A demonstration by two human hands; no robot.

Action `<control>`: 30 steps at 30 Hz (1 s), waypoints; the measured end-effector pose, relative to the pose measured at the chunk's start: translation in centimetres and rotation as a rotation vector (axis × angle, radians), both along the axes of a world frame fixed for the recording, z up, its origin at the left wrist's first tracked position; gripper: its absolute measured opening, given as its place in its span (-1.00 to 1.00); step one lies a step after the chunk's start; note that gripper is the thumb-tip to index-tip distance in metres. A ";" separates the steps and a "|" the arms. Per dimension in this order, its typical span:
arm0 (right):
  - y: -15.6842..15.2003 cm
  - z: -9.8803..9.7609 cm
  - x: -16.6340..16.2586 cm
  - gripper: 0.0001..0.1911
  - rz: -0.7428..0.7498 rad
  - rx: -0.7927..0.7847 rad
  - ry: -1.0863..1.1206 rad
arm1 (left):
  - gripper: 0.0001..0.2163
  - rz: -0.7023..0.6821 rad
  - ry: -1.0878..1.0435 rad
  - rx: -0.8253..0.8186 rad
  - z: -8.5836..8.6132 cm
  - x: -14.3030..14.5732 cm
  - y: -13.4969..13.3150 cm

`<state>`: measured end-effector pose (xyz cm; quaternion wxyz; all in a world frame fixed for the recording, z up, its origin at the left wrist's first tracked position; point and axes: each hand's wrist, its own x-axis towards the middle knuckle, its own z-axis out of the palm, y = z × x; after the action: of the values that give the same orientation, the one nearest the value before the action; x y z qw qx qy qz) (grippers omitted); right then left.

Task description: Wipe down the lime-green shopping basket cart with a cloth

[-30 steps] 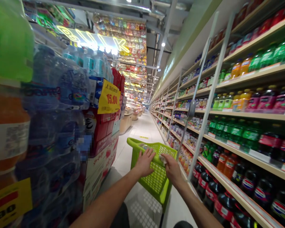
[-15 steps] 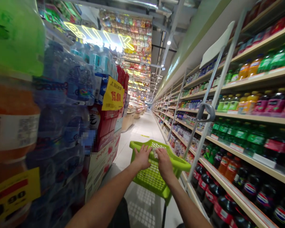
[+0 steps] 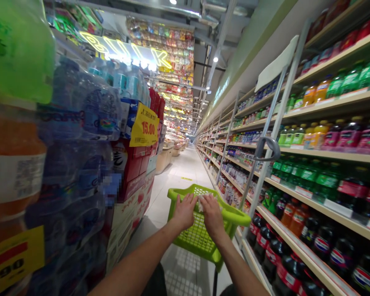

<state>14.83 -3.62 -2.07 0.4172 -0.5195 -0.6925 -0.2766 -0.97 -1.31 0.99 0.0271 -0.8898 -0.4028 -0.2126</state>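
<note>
A lime-green shopping cart [image 3: 242, 218] with a mesh basket stands right in front of me. My left hand [image 3: 184, 213] lies over the cart's near handle bar, fingers bent across its top. Close beside it, my right hand [image 3: 212, 216] presses a crumpled white tissue [image 3: 200, 202] against the same bar. Only a bit of the tissue shows, at the fingertips; the palm hides the rest. The undersides of both hands are out of sight.
Shelves of soda bottles [image 3: 329, 179] line the right side, with a pole and grey handle [image 3: 267, 149] in front. Stacked water packs [image 3: 77, 164], red boxes [image 3: 135, 164] and a yellow price sign [image 3: 144, 125] crowd the left. A pale aisle floor [image 3: 185, 164] runs ahead between them.
My left hand has its fingers farther over the handle bar. The right hand, with the tissue, has shifted slightly along the bar. The view has tilted a little; the cart stays about in place.
</note>
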 end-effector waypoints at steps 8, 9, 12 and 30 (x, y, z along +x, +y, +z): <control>-1.7 -0.2 4.8 -0.61 -0.225 0.030 0.143 | -0.31 -0.013 -0.029 -0.014 -0.3 0.8 0.1; -1.1 -0.2 3.2 -0.60 -0.183 0.030 0.112 | -0.31 -0.015 -0.020 -0.017 -0.3 1.0 0.0; 0.4 -0.1 -1.1 -0.61 -0.056 0.044 0.002 | -0.33 -0.012 0.017 -0.014 -0.1 1.1 -0.1; -1.4 3.3 1.6 -0.39 0.101 -0.121 0.747 | -0.55 -0.277 -0.286 0.072 2.0 5.8 -1.7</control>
<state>16.43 -5.06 1.24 0.6226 -0.5734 -0.5325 -0.0061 4.86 -3.00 2.98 -0.0280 -0.8958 -0.2686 -0.3529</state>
